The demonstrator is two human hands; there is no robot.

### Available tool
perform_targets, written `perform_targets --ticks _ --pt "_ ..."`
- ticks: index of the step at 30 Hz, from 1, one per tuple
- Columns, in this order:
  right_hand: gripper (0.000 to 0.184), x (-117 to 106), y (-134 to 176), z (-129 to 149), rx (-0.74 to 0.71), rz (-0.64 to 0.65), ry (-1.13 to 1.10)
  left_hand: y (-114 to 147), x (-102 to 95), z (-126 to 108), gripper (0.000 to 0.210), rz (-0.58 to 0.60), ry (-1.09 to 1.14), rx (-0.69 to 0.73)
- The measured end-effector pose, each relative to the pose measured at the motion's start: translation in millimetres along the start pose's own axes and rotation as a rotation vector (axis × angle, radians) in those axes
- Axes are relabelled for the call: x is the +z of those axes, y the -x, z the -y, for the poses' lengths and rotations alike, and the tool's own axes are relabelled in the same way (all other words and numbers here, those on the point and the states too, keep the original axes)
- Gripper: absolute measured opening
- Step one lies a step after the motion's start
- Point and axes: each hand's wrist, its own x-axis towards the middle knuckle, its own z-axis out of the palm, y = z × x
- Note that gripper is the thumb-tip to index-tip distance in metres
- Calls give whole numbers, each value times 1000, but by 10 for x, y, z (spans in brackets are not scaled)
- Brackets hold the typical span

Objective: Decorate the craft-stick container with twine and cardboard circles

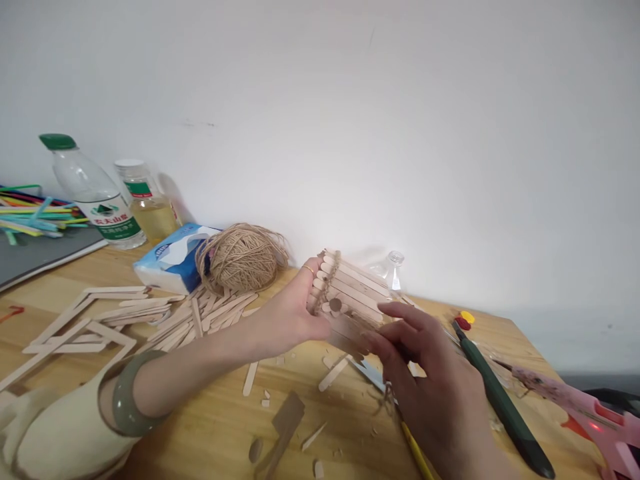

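Observation:
A small craft piece of popsicle sticks point(357, 287) is held up over the table, tilted, its sticks side by side with a band of twine near the rounded ends. A flower shape with a brown round centre sits on its face. My left hand point(295, 307) grips its left end, thumb in front. At the right edge, my right hand point(425, 373) has its thumb and fingertips closed on the piece. Frayed twine strands point(384, 400) show beside the right hand. Beneath it lies a bladed tool with a yellow handle point(416, 450), partly hidden by the hand.
Loose popsicle sticks point(200, 317) and a twine ball point(245, 257) lie left, near a tissue pack point(175, 257), a water bottle point(95, 193) and a jar point(150, 207). To the right are a green-handled tool point(500, 397) and a pink glue gun point(590, 413) with a lit red light.

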Motion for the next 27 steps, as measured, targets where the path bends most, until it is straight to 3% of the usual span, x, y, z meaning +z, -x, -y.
perform_targets --ticks 2,9,20,27 --pt "7 -13 -5 11 9 5 -14 8 16 -7 81 16 37 -1" --pt "14 -22 -18 31 -167 -44 64 37 41 -4 89 12 50 -50" --pt "9 -30 20 56 -244 -8 42 49 49 3 71 49 19 16" --pt "11 4 44 20 -287 30 24 63 49 -1 83 29 -23 -4"
